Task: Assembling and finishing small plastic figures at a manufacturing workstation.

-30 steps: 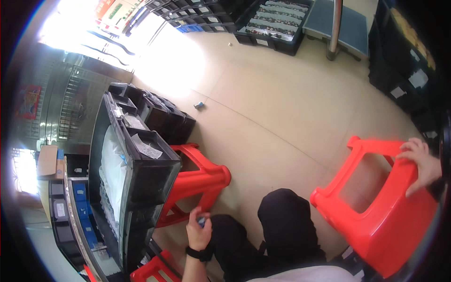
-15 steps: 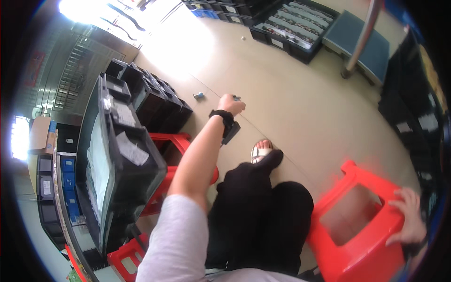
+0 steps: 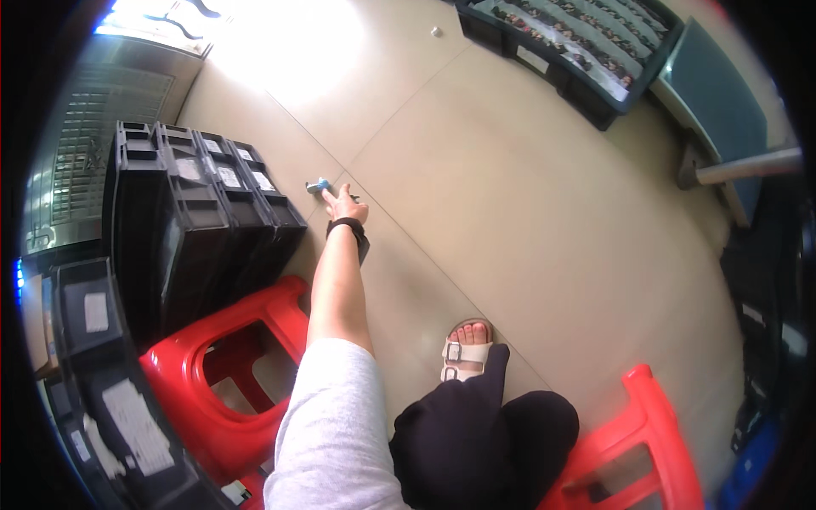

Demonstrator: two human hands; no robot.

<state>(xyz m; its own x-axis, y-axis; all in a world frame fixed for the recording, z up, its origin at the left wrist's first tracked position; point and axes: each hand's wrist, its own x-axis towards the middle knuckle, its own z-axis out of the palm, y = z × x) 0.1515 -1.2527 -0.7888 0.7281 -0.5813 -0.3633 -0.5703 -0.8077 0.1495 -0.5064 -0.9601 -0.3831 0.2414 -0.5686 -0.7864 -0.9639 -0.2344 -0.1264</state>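
Note:
My left hand reaches out low over the floor at the end of my stretched arm, a black band on its wrist. Two of its fingers extend toward a small blue and silver object, and their tips are at or touching it; its kind is too small to tell. Between thumb and forefinger shows a small dark piece that I cannot make out, and the hand seems to hold it. My right hand is out of view. At the lower right stands a red plastic stool, partly cut off.
Black crates stand side by side at left, behind another red stool. A labelled black crate is at lower left. Far right are a black tray of parts and a platform scale. A small white bit lies on the floor.
My left hand has moved left to the blue and silver object, its fingers stretching out. My right hand, earlier on the red stool, has left view. The view has shifted.

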